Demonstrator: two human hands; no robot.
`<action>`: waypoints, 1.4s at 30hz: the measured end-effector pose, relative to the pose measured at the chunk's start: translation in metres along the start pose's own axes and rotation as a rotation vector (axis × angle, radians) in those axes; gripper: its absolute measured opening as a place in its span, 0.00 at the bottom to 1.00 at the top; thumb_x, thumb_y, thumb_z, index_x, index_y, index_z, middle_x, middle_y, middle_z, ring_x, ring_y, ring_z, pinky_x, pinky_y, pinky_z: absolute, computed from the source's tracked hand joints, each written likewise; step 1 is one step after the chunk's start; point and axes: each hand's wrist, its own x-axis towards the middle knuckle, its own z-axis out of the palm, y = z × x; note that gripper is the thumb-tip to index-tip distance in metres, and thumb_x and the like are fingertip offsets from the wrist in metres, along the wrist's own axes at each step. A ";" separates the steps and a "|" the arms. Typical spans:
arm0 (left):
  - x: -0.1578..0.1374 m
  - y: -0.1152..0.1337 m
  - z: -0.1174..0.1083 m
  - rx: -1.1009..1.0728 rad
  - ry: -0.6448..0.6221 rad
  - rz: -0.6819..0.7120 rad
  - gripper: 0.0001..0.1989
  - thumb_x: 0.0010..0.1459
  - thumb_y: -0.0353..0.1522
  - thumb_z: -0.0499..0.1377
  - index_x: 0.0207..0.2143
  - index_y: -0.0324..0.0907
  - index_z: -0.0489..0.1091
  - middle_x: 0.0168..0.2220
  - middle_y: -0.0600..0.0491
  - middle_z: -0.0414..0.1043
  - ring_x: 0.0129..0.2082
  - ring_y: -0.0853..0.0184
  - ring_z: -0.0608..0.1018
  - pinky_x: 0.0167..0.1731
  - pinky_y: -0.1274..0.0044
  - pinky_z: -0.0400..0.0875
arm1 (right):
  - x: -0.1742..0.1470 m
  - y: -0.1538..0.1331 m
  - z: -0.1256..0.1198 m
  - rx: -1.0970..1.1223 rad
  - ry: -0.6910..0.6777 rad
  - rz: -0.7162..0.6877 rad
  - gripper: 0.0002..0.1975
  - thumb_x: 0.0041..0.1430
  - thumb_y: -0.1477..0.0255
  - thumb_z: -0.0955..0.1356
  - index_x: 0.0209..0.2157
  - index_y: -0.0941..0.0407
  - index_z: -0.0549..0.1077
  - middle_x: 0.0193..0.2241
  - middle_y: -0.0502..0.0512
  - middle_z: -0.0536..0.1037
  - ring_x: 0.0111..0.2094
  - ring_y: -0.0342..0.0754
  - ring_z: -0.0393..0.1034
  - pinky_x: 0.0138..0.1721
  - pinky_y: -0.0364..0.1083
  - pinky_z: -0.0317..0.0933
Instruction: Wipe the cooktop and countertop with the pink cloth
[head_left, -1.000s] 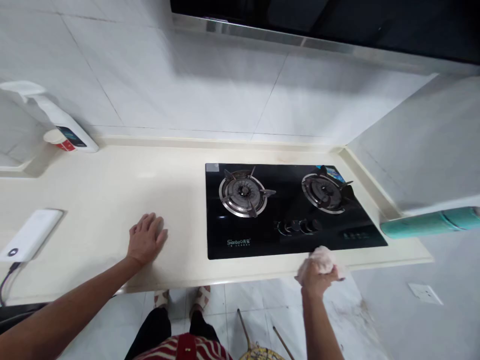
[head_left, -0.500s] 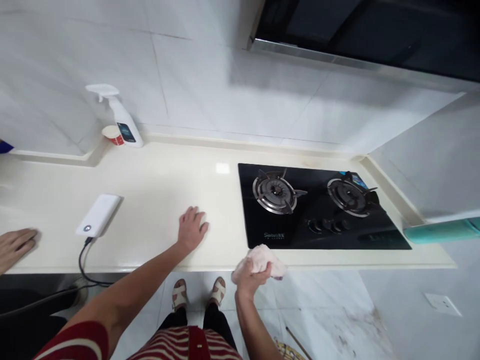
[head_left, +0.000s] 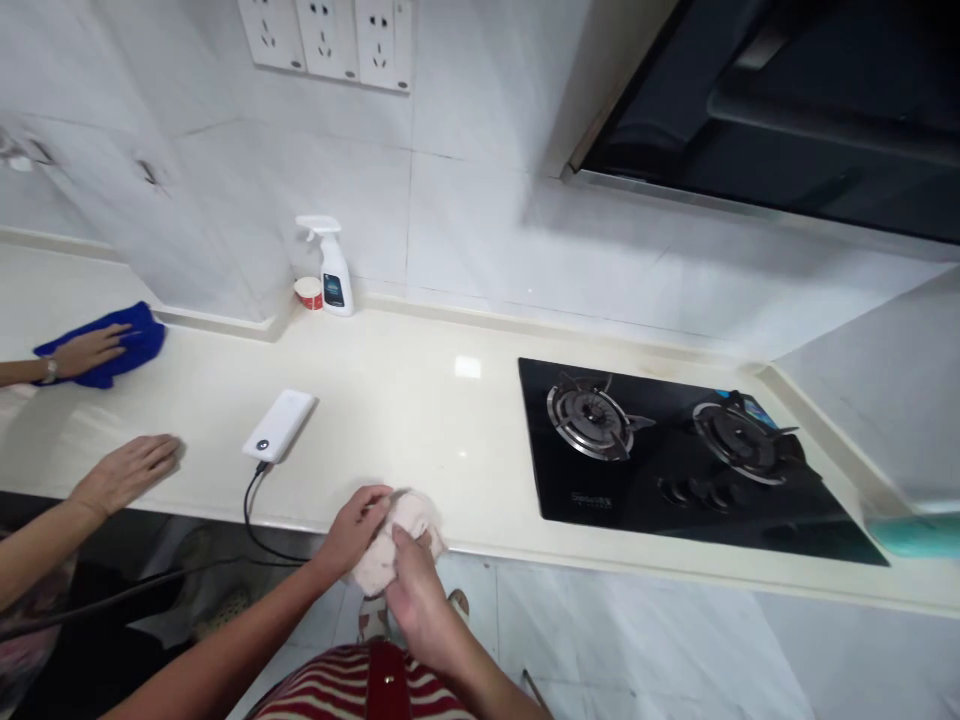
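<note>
Clock read over the head view, centred on the cloth, 12 toward the top edge.

Cloth [head_left: 411, 512]: pale pink, bunched, creased. Position: at the front edge of the cream counter [head_left: 397, 400], upper part overlapping the edge, lower part seen against the floor. Contact with the counter: cannot tell. Long axis roughly 7 to 1 o'clock; broader bunch at the 1 o'clock end, loose corner down toward 7.

Right hand [head_left: 418, 580]: comes in from 5 o'clock, closed on the cloth. Thumb lies over the folds and points to about 11; the other fingers are mostly hidden. Grasping the cloth.

Left hand [head_left: 361, 525]: comes in from 8 o'clock, half open, fingers bent and pointing to about 2. Fingertips at the cloth's 10 o'clock edge; whether they pinch the fabric, cannot tell.

Surroundings: black gas hob [head_left: 664, 450] at 2 to 3 o'clock, well apart from the cloth. White flat device [head_left: 281, 425] at 10, long axis 7 to 1, black cable [head_left: 250, 505] leaving its 7 o'clock end. White spray bottle [head_left: 337, 285] at 11, upright, nozzle toward 9; red-and-white cup [head_left: 308, 293] just beside it.

Second person, 9 to 10 o'clock: one hand [head_left: 90, 350] spread flat on a blue cloth [head_left: 142, 340]; other hand [head_left: 131, 470] rests palm-down near the counter's front edge.
</note>
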 end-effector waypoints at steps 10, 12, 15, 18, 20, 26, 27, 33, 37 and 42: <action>-0.012 0.028 -0.079 -0.168 0.228 -0.133 0.23 0.61 0.50 0.57 0.46 0.44 0.75 0.47 0.48 0.77 0.49 0.59 0.78 0.49 0.68 0.73 | 0.002 -0.068 -0.031 -0.444 0.097 -0.164 0.38 0.50 0.45 0.71 0.57 0.51 0.69 0.60 0.58 0.71 0.61 0.55 0.63 0.59 0.52 0.60; -0.010 0.017 -0.068 -0.042 0.214 -0.028 0.20 0.62 0.47 0.55 0.47 0.45 0.75 0.47 0.48 0.76 0.49 0.59 0.77 0.49 0.67 0.73 | 0.012 -0.077 -0.079 -0.560 0.395 -0.296 0.38 0.48 0.43 0.69 0.53 0.54 0.71 0.58 0.61 0.71 0.58 0.58 0.66 0.55 0.53 0.63; -0.008 0.000 -0.039 0.207 0.138 0.150 0.17 0.63 0.42 0.57 0.50 0.46 0.74 0.54 0.45 0.73 0.57 0.56 0.73 0.57 0.61 0.68 | 0.019 -0.094 -0.154 -0.785 0.613 -0.446 0.31 0.53 0.47 0.64 0.49 0.55 0.73 0.52 0.62 0.74 0.53 0.58 0.69 0.53 0.56 0.64; -0.002 -0.010 -0.010 0.476 -0.078 0.230 0.29 0.57 0.42 0.64 0.60 0.48 0.69 0.68 0.42 0.59 0.69 0.46 0.58 0.65 0.51 0.54 | 0.020 -0.111 -0.205 -1.212 0.754 -0.689 0.27 0.57 0.52 0.61 0.44 0.58 0.76 0.53 0.69 0.72 0.58 0.64 0.63 0.60 0.63 0.56; 0.005 -0.013 0.008 0.607 -0.238 0.219 0.43 0.50 0.47 0.70 0.65 0.49 0.63 0.73 0.40 0.45 0.72 0.38 0.46 0.66 0.45 0.44 | 0.023 -0.118 -0.221 -1.409 0.891 -0.749 0.28 0.60 0.54 0.59 0.47 0.60 0.76 0.59 0.74 0.67 0.63 0.68 0.57 0.62 0.67 0.51; 0.010 -0.008 0.072 0.681 -0.484 0.360 0.54 0.49 0.60 0.64 0.72 0.51 0.48 0.75 0.38 0.29 0.71 0.32 0.32 0.63 0.39 0.34 | 0.037 -0.108 -0.219 -1.559 1.098 -0.619 0.36 0.63 0.51 0.57 0.62 0.61 0.64 0.67 0.77 0.56 0.70 0.69 0.42 0.64 0.72 0.44; 0.007 -0.004 0.083 0.680 -0.523 0.446 0.51 0.53 0.58 0.63 0.72 0.51 0.48 0.75 0.38 0.29 0.72 0.33 0.32 0.63 0.40 0.34 | 0.038 -0.106 -0.218 -1.570 1.099 -0.605 0.36 0.63 0.51 0.57 0.62 0.60 0.64 0.67 0.76 0.56 0.70 0.69 0.42 0.64 0.71 0.44; -0.010 0.004 0.104 0.776 -0.567 0.653 0.37 0.64 0.42 0.60 0.71 0.56 0.49 0.75 0.48 0.35 0.73 0.43 0.40 0.66 0.47 0.41 | 0.031 -0.107 -0.220 -1.562 1.115 -0.566 0.34 0.63 0.49 0.58 0.62 0.56 0.65 0.67 0.71 0.57 0.70 0.66 0.45 0.65 0.69 0.45; -0.014 -0.025 0.051 0.828 -0.532 0.583 0.38 0.64 0.40 0.60 0.72 0.56 0.47 0.75 0.52 0.40 0.74 0.48 0.43 0.68 0.50 0.41 | 0.028 -0.108 -0.222 -1.556 1.099 -0.589 0.35 0.63 0.48 0.58 0.62 0.56 0.67 0.67 0.71 0.57 0.70 0.66 0.45 0.66 0.68 0.44; -0.024 -0.077 -0.070 0.946 -0.428 0.324 0.45 0.57 0.42 0.67 0.71 0.53 0.50 0.73 0.45 0.45 0.73 0.49 0.48 0.69 0.53 0.41 | 0.029 -0.107 -0.220 -1.551 1.100 -0.558 0.36 0.63 0.48 0.57 0.62 0.57 0.66 0.67 0.73 0.57 0.70 0.67 0.45 0.65 0.69 0.45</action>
